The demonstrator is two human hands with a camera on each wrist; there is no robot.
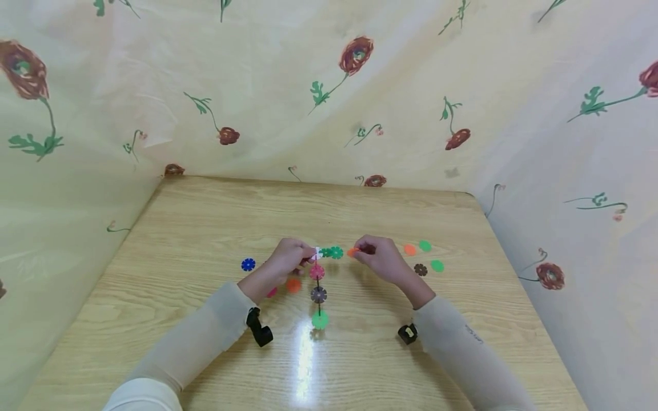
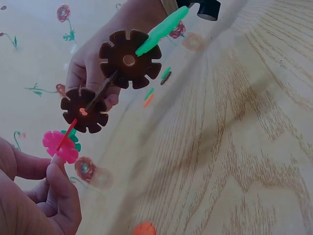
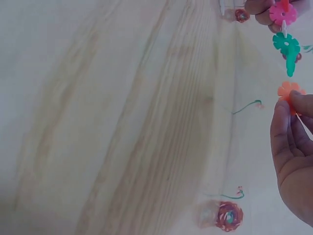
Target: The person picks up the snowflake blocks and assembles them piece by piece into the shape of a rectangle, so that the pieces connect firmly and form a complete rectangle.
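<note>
My left hand (image 1: 288, 258) pinches a chain of notched plastic discs near its white disc (image 1: 317, 253). From there a green disc (image 1: 336, 252) extends to the right. A pink disc (image 1: 317, 272), a dark brown disc (image 1: 319, 294) and a light green disc (image 1: 320, 319) run down towards the body, with others joined edge-on between them. Thumb and fingers of my right hand (image 1: 381, 260) pinch a single orange disc (image 3: 290, 93). A small gap separates it from the green end of the chain, seen in the right wrist view.
On the wooden table (image 1: 231, 205), a blue disc (image 1: 248, 264), an orange disc (image 1: 293, 285) and a pink disc (image 1: 271, 292) lie at left. Loose orange, green and brown discs (image 1: 420, 269) lie beyond the right hand. Flowered cloth (image 1: 267, 114) surrounds the table's back and sides.
</note>
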